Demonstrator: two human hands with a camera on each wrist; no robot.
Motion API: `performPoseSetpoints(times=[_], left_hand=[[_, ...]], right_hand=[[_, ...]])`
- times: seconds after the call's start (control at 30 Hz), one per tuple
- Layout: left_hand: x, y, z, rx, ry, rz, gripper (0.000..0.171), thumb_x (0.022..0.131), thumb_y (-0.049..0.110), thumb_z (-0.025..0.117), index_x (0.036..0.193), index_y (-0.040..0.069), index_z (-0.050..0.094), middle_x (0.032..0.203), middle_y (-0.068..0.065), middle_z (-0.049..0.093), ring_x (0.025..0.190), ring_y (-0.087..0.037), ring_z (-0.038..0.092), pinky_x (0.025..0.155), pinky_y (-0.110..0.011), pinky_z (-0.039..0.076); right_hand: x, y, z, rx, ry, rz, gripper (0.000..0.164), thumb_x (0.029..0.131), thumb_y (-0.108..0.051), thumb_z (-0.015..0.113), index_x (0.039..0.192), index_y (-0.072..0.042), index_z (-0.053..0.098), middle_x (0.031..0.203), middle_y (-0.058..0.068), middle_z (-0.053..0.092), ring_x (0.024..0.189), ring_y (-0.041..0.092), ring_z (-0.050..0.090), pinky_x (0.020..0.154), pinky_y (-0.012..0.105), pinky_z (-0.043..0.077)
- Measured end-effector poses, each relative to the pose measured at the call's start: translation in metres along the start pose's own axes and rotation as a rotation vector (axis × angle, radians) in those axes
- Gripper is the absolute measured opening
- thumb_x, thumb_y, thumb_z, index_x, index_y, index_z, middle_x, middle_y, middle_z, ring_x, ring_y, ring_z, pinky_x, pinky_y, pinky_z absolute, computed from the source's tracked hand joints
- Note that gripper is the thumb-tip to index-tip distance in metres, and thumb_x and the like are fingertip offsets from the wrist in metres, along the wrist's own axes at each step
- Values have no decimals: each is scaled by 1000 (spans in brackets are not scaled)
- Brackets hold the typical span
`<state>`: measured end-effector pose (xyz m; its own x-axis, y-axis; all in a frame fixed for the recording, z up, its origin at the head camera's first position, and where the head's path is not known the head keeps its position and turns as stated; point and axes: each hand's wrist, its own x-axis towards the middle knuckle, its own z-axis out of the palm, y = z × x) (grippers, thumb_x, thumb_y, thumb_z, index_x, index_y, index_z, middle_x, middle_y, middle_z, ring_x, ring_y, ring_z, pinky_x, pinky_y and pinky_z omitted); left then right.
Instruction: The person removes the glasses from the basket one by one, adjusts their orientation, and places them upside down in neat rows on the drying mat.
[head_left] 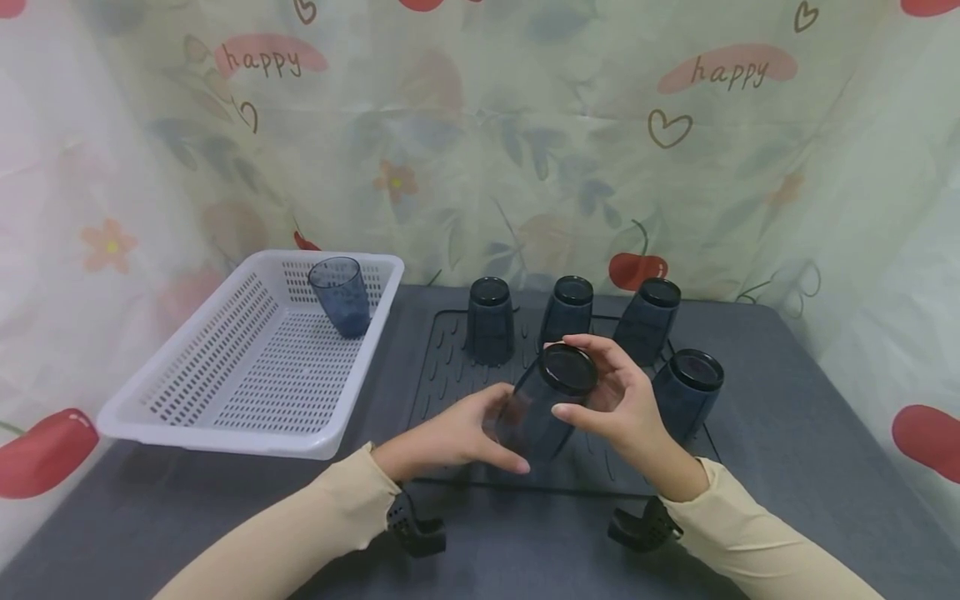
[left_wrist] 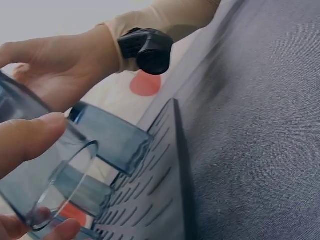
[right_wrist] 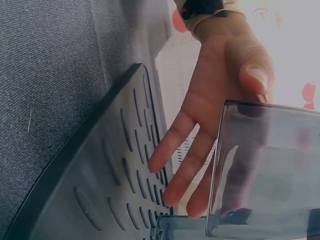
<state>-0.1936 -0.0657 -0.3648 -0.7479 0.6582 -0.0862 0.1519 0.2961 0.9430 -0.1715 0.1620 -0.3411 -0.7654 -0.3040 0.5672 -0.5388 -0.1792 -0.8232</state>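
Observation:
A blue-tinted drinking glass (head_left: 534,408) is tilted upside down above the dark ridged drying mat (head_left: 442,375), its base up and its rim toward the left. My right hand (head_left: 626,396) holds it near the base, thumb in front and fingers behind. On the rim side, my left hand (head_left: 465,433) is spread around the glass. The right wrist view shows the left hand's fingers (right_wrist: 187,175) stretched out straight, with its thumb close to the rim. In the left wrist view, the left thumb (left_wrist: 30,140) overlaps the glass wall.
Three glasses stand inverted along the mat's back, including the left one (head_left: 490,325); another inverted glass (head_left: 686,396) stands at its right side. A white perforated basket (head_left: 217,442) on the left contains one glass (head_left: 345,300), rim up. A printed curtain (head_left: 480,142) hangs behind the table.

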Motion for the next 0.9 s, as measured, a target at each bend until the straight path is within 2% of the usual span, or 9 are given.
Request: performPoseSetpoints(times=[0.13,0.23,0.37,0.63,0.9], left_hand=[[-4,1,-6,-6,-7,-1,85,75,14,82,146,10,35,135,-7,51,124,-22,50,98,-41,48],[-7,1,-11,-25,-29,22,79,76,11,81,143,11,39,136,-8,51,127,-24,49,104,-47,43],[-11,-2,-18,-16,-24,32,70,80,9,77,142,11,43,134,-10,54,123,-26,53,102,-46,45],[-21,-10,-28,7,47,39,53,89,13,69,137,3,48,126,-18,59,116,-32,60,90,-38,53],[-28,-13,-32,32,112,44,45,91,12,67,131,2,52,122,-20,62,111,-29,62,88,-36,53]], right_hand=[[-1,0,-1,-10,5,1,64,77,11,73,134,-1,47,129,2,59,121,15,56,96,26,50],[-2,1,-3,-14,14,-1,64,77,12,73,134,-1,47,129,2,60,120,15,56,96,26,50],[-3,0,-5,-13,31,-3,64,77,12,72,134,-1,48,128,1,60,120,15,56,96,26,50],[-5,1,-8,-34,73,-30,66,73,22,68,133,7,46,127,4,61,118,15,58,95,24,50],[-6,2,-13,-67,125,-9,67,71,23,68,132,7,47,126,2,59,115,12,58,93,22,51]])
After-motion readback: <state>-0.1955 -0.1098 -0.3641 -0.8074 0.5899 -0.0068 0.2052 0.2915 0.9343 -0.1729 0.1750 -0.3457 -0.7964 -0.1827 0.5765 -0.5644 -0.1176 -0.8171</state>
